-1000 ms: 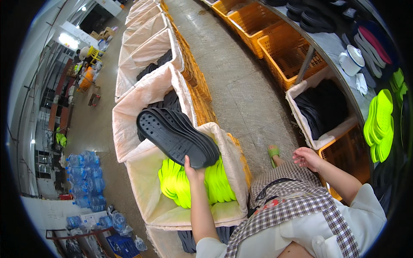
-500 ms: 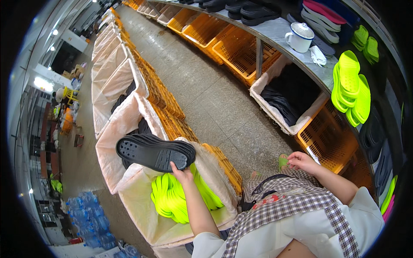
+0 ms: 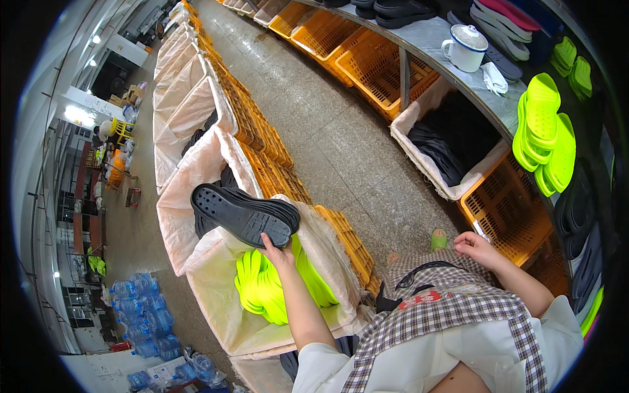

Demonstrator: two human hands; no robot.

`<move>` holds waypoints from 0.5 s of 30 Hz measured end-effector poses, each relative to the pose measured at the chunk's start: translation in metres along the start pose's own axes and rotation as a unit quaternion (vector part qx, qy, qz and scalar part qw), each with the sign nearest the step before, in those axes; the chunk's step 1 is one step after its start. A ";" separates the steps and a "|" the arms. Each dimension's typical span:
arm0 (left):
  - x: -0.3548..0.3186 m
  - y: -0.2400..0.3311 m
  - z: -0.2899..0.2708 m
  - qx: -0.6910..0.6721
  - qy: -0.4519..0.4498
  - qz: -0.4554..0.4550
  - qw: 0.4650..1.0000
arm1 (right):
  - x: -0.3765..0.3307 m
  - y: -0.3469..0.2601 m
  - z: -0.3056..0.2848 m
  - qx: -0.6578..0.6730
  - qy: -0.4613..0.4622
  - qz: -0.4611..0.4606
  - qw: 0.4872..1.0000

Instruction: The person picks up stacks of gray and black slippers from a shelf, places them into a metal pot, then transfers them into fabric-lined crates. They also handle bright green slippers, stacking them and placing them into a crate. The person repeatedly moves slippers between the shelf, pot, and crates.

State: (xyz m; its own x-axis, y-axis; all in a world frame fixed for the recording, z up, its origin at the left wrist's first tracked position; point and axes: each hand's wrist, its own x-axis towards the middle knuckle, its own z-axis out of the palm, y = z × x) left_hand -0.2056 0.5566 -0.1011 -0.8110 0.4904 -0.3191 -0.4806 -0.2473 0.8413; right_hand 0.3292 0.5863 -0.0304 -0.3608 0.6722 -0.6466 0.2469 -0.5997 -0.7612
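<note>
Left of centre, at nine o'clock, we hold stacked black soles [image 3: 242,216], our left hand [image 3: 278,254] gripping their near end above lime-green pieces [image 3: 262,288] in a cloth-lined basket [image 3: 213,304]. Toward four o'clock, our right hand [image 3: 477,250] curls; we cannot tell how tightly.

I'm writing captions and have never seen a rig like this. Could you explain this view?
There is no machine: these are a person's bare hands. A wide fisheye camera worn on the head looks down, so straight edges bend. The left hand holds a stack of black soles over a cloth-lined crate with lime pieces inside. The right hand, fingers loosely curled, is near the apron and shows nothing in it. On the table at right are a white mug and lime soles.
</note>
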 end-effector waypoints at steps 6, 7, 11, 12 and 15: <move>0.030 -0.013 -0.021 -0.073 -0.005 -0.045 0.996 | 0.002 0.026 -0.006 -0.002 0.002 -0.003 1.000; 0.036 -0.016 -0.023 -0.099 -0.016 -0.073 0.992 | 0.003 0.032 -0.008 -0.039 -0.003 -0.005 0.999; 0.036 -0.016 -0.027 -0.034 -0.063 -0.072 0.995 | 0.009 0.045 -0.001 -0.114 -0.006 -0.117 0.987; 0.034 -0.011 -0.024 -0.110 -0.105 -0.186 0.971 | 0.008 0.041 0.000 -0.155 0.001 -0.126 0.980; 0.022 -0.007 -0.003 -0.042 -0.128 -0.098 0.986 | -0.007 0.006 0.000 -0.175 0.007 -0.149 0.973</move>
State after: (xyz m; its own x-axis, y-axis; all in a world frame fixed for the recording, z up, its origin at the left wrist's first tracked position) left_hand -0.2215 0.5671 -0.1150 -0.5937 0.7278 -0.3432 -0.6549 -0.1893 0.7316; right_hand 0.3328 0.5781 -0.0304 -0.4520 0.8006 -0.3935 0.4249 -0.1946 -0.8841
